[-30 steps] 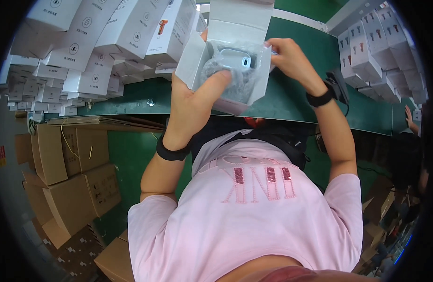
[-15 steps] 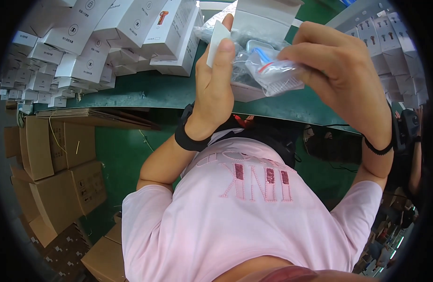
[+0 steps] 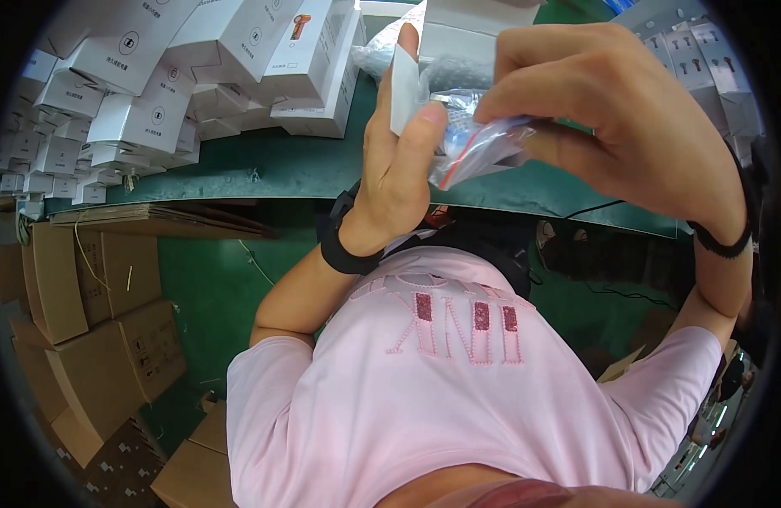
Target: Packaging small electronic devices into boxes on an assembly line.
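My left hand (image 3: 396, 161) is closed on the side of an open white box (image 3: 462, 38), its fingers behind a side flap (image 3: 404, 91) and its thumb in front. A clear zip bag (image 3: 485, 154) with a red seal strip is pinched in my right hand (image 3: 615, 114). The bag tilts over the box opening, and my left thumb reaches its edge. Something blue and pale shows through the plastic, too blurred to name. Bubble wrap (image 3: 460, 72) lies inside the box behind the bag. My right fingers hide part of both.
White printed boxes (image 3: 301, 63) are stacked at the left of the green table (image 3: 263, 168). More boxes (image 3: 691, 63) stand in rows at the far right. Brown cartons (image 3: 102, 364) are piled on the floor at the left. A black cable (image 3: 595, 208) crosses the table's front edge.
My right hand has turned the zip bag, bringing its red strip lower and to the left. My left thumb has shifted down and right, toward the bag. The box has stayed nearly in place.
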Demonstrator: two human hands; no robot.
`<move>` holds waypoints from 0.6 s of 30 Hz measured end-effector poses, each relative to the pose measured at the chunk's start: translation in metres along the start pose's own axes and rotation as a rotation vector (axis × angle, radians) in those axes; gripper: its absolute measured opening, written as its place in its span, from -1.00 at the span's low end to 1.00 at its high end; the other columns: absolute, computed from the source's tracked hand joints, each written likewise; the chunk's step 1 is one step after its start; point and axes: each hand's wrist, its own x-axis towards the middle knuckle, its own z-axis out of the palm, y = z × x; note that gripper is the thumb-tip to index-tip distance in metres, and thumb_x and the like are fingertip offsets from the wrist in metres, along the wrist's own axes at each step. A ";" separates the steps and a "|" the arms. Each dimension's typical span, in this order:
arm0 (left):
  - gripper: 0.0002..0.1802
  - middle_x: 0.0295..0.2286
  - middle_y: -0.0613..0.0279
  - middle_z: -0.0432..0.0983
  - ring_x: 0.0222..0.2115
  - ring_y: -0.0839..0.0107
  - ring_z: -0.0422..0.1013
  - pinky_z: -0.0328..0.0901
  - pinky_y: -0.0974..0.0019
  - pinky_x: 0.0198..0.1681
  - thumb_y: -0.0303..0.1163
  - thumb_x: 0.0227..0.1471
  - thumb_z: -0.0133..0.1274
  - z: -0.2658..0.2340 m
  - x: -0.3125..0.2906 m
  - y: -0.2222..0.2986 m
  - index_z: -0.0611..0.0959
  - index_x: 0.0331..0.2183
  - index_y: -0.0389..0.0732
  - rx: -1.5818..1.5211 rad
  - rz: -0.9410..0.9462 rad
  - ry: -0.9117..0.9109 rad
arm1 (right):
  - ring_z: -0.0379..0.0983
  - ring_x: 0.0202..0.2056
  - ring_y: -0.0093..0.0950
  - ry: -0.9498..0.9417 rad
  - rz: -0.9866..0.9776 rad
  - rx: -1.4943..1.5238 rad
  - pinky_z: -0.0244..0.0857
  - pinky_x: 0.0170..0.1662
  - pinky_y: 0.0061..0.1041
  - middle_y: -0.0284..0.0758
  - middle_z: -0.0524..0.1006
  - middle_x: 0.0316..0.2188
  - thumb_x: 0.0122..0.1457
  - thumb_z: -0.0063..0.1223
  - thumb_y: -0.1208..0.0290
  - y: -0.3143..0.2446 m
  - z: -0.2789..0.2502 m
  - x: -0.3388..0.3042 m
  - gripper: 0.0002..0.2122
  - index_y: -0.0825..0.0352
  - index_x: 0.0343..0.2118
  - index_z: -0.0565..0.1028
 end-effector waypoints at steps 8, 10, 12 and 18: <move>-0.22 0.21 -0.17 0.09 0.23 0.14 0.04 -0.07 0.23 0.26 -0.18 0.20 -0.20 0.001 0.004 -0.001 0.01 0.28 -0.45 0.121 0.136 -0.031 | 0.46 -0.38 -0.17 -0.087 -0.014 -0.066 0.33 -0.32 -0.31 -0.17 0.46 -0.40 -0.10 0.17 0.61 0.006 0.035 0.000 -0.82 0.44 -0.36 0.51; -0.21 0.23 -0.18 0.05 0.25 0.12 0.01 -0.10 0.21 0.28 -0.17 0.21 -0.21 -0.008 0.004 -0.014 -0.01 0.28 -0.45 0.132 0.126 -0.087 | 0.48 -0.34 -0.12 -0.071 0.029 -0.046 0.37 -0.23 -0.32 -0.10 0.51 -0.38 -0.05 0.16 0.59 0.009 0.042 0.009 -0.85 0.48 -0.40 0.47; -0.20 0.24 -0.20 0.01 0.26 0.09 -0.01 -0.14 0.19 0.29 -0.15 0.22 -0.21 -0.011 0.002 -0.021 -0.03 0.28 -0.45 0.146 0.117 -0.141 | 0.49 -0.33 -0.12 -0.198 0.145 0.000 0.38 -0.23 -0.33 -0.09 0.52 -0.37 -0.05 0.16 0.60 0.003 0.027 0.018 -0.86 0.48 -0.39 0.48; -0.14 0.28 -0.18 -0.09 0.28 0.09 -0.07 -0.19 0.19 0.30 -0.05 0.24 -0.18 -0.015 -0.005 -0.023 -0.07 0.29 -0.45 0.037 0.097 -0.087 | 0.51 -0.36 -0.15 -0.095 0.453 0.233 0.39 -0.28 -0.37 -0.10 0.55 -0.43 -0.07 0.18 0.60 -0.006 0.006 0.025 -0.89 0.46 -0.44 0.51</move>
